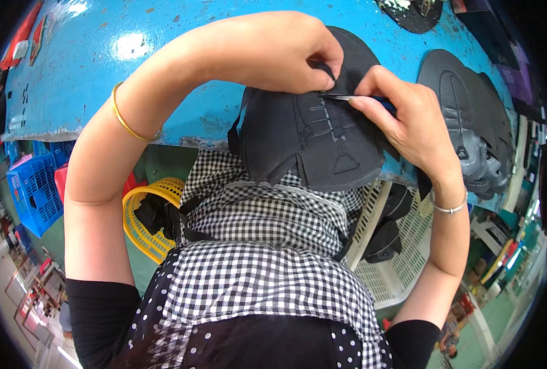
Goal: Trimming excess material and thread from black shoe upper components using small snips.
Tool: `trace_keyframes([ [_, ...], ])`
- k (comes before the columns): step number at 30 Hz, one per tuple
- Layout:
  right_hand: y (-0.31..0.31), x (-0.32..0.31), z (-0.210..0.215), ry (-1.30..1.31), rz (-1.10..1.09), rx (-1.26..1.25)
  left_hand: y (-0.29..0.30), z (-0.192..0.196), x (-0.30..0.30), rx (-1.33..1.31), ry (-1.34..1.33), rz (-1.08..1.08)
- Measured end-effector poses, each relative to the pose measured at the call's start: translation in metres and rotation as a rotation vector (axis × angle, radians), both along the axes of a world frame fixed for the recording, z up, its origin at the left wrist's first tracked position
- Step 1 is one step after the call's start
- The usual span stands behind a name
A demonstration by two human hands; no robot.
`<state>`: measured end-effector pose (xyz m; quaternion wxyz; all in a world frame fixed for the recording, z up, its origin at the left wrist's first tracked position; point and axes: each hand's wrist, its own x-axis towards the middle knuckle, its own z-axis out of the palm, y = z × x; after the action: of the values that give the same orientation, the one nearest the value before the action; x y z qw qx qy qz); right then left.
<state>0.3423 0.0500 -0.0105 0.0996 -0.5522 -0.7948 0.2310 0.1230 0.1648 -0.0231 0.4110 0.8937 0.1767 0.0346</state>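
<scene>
A flat black sheet piece [310,141] with lines and a triangle marked on it hangs over the near edge of the blue table [181,132]. My left hand [279,55] is closed in a pinch on a black strip [321,66] at the upper part of this piece. In my right hand [415,117] is a slim pointed metal tool [341,96] with a dark handle; its exact kind is unclear. The tool's tip touches or nearly touches the piece just below my left fingertips.
Several similar dark grey pieces [455,98] lie stacked on the table at the right. A round black item [418,15] is at the far right. Below the table edge stand a yellow basket [150,240], a white basket [403,277] with black pieces, and blue crates [36,194].
</scene>
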Motion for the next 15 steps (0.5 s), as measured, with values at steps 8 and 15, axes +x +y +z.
trace_keyframes([
  [8, -0.052, -0.052, 0.008, -0.267, 0.107, 0.185, 0.016, 0.014, -0.028, -0.772, -0.354, 0.389],
  [15, -0.059, -0.076, -0.013, -0.423, -0.002, 0.280, 0.013, 0.053, -0.033, -0.713, -0.442, 0.475],
])
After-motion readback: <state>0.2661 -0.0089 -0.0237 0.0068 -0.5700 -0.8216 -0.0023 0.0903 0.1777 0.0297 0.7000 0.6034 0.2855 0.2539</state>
